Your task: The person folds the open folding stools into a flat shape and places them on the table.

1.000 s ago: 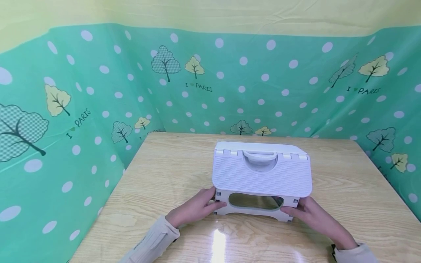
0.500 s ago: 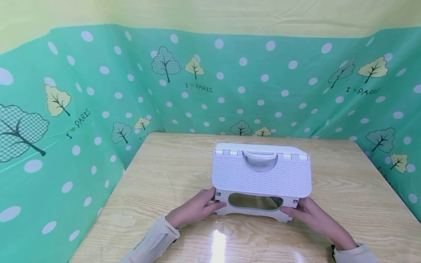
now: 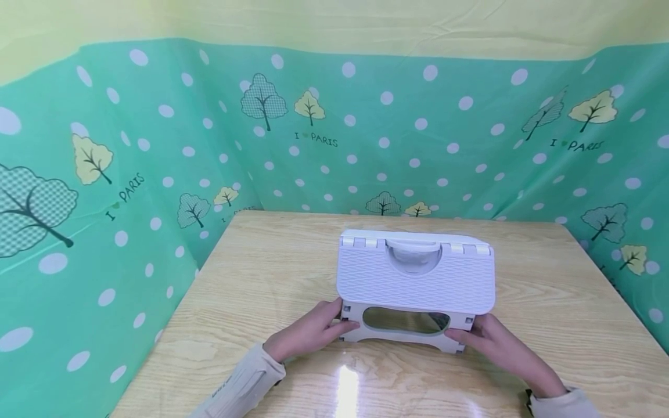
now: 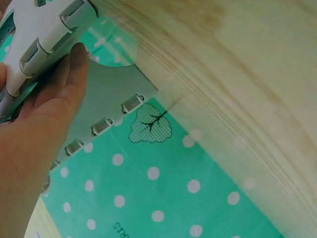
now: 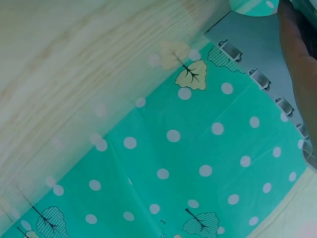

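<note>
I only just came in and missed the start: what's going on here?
A person at a wooden table is holding what looks like a pale folding stool. The left hand and right hand grip opposite ends of its near leg panel. The far leg panel stands apart from the near one.

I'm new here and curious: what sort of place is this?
Probably a curtained-off work booth: tree-patterned green cloth hangs behind and beside a wood-grain table, which bears a pale folding stool.
</note>
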